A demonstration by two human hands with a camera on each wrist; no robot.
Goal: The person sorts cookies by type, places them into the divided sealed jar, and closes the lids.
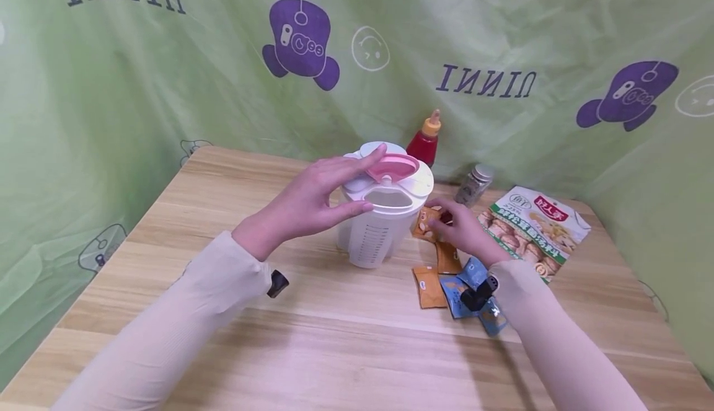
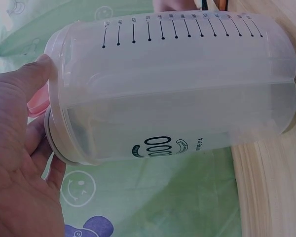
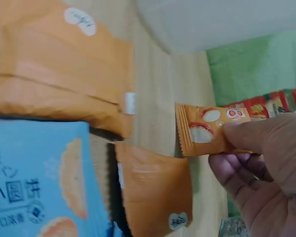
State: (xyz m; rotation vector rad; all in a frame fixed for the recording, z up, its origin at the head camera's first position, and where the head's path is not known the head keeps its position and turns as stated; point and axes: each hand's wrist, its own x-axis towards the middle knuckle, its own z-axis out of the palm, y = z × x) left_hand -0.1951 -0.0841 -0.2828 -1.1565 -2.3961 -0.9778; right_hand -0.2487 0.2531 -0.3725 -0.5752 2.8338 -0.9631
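Observation:
A tall translucent storage container with a white lid stands upright on the wooden table. Its pink flap is raised, leaving an opening in the front of the lid. My left hand spans the lid, and in the left wrist view its thumb and fingers hold the lid's rim from opposite sides. Just right of the container, my right hand pinches a small orange snack packet between thumb and fingers. Other orange snack packets and blue snack packets lie near the right wrist.
Behind the container stands a red squeeze bottle with a yellow cap. A small jar with a grey lid is to its right. A large printed food pouch lies at the right. Green printed cloth hangs behind the table.

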